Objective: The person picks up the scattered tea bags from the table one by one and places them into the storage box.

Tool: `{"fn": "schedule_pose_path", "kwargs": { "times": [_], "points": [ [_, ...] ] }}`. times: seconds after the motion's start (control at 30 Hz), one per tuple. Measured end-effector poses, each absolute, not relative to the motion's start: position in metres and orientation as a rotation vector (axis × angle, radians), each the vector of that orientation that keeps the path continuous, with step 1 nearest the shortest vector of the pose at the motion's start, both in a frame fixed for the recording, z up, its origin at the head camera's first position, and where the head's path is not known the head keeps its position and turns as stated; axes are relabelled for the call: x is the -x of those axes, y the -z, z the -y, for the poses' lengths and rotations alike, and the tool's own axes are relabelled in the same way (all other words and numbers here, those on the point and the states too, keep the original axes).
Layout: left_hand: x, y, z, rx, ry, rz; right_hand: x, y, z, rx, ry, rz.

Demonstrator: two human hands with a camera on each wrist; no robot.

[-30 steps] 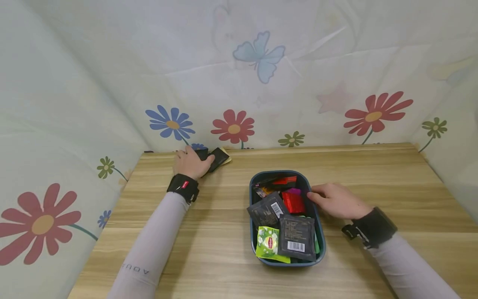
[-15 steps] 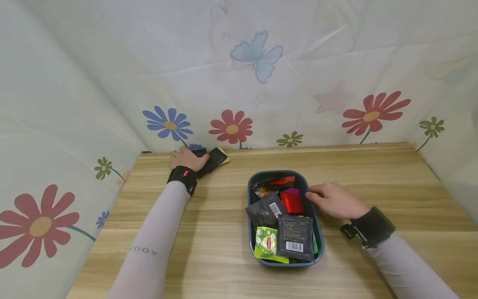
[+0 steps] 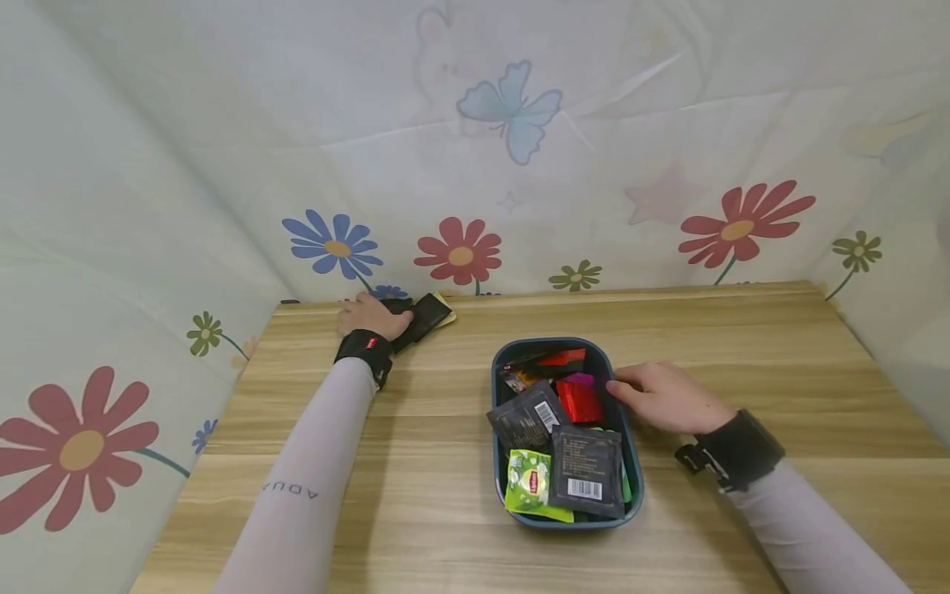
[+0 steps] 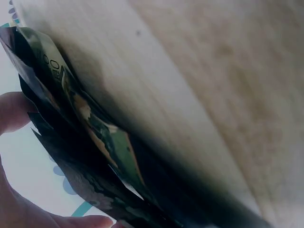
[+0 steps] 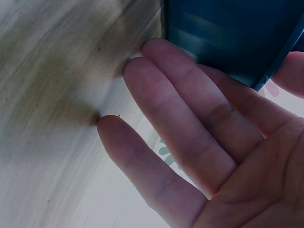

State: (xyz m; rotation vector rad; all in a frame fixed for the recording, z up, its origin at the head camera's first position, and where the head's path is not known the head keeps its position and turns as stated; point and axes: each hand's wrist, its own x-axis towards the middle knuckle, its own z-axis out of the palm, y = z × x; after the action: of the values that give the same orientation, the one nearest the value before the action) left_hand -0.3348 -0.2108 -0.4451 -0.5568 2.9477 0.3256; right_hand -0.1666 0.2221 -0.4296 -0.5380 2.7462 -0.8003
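At the back left of the table, my left hand (image 3: 371, 318) rests over several dark flat sachets (image 3: 430, 315), thumb spread out to the right. Layered edges of these sachets (image 4: 71, 142) show in the left wrist view, with a fingertip and the thumb beside them. A pale yellow packet (image 3: 450, 318) sticks out under the rightmost one. My right hand (image 3: 671, 400) holds the right rim of a dark blue bin (image 3: 632, 503), thumb at the rim and index finger along the outer wall. Its other fingers (image 5: 156, 95) extend downward, their tips at the tabletop.
Inside the bin lie two large black sachets (image 3: 586, 462), a green Lipton packet (image 3: 529, 483), a red packet (image 3: 580, 402) and others partly covered. The wooden table (image 3: 438, 429) ends at a flower-printed cloth (image 3: 638, 148) behind and on the sides.
My left hand has shifted slightly left over the sachets, then stays nearly still. The right hand and the bin keep their places.
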Motion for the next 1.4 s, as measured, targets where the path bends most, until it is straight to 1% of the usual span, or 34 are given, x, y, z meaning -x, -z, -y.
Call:
{"fn": "schedule_pose_path", "kwargs": {
  "times": [0.13, 0.27, 0.4, 0.6, 0.7, 0.9, 1.13, 1.23, 1.4],
  "points": [
    [0.336, 0.447, 0.214, 0.518, -0.314, -2.981, 0.167, 0.430, -0.221, 0.535, 0.794, -2.747],
    [0.329, 0.445, 0.216, 0.395, -0.281, -3.058, 0.166, 0.428, -0.220, 0.537, 0.795, -2.742],
    [0.316, 0.435, 0.210, 0.230, -0.307, -3.170, 0.166, 0.426, -0.220, 0.536, 0.797, -2.741],
    [0.289, 0.415, 0.184, -0.016, -0.487, -3.291, 0.166, 0.427, -0.222, 0.542, 0.796, -2.745],
    [0.276, 0.409, 0.169, -0.203, -0.618, -3.301, 0.166, 0.427, -0.222, 0.541, 0.798, -2.743],
    [0.241, 0.390, 0.132, -0.675, -0.769, -3.231, 0.166, 0.428, -0.222, 0.537, 0.795, -2.742],
    [0.192, 0.374, 0.087, -1.155, -0.720, -3.114, 0.167, 0.428, -0.222, 0.524, 0.791, -2.738],
    [0.177, 0.372, 0.073, -1.296, -0.699, -3.046, 0.167, 0.428, -0.222, 0.517, 0.796, -2.734],
    [0.161, 0.371, 0.057, -1.421, -0.695, -2.977, 0.167, 0.429, -0.222, 0.512, 0.809, -2.733]
  ]
}}
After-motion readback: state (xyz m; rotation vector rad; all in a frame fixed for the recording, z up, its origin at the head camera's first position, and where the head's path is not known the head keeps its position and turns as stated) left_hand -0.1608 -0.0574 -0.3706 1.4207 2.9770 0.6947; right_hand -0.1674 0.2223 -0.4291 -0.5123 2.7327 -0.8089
